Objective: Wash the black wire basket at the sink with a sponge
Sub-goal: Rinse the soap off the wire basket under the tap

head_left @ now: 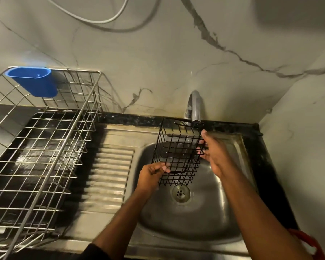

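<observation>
The black wire basket (178, 151) is held above the sink (223, 222), tilted, long axis running from the near left toward the faucet (194, 107). The left hand (151, 175) pinches its near rim, fingers curled. The right hand (214, 152) grips the far right side, fingers curled through the wires.

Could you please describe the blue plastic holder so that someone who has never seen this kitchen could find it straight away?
Start at the steel sink and look left, past the ridged drainboard, to the large silver wire dish rack. The blue holder hangs on the rack's far rim, by the marble wall. It is the only coloured, solid-walled thing among bare metal wire.
</observation>
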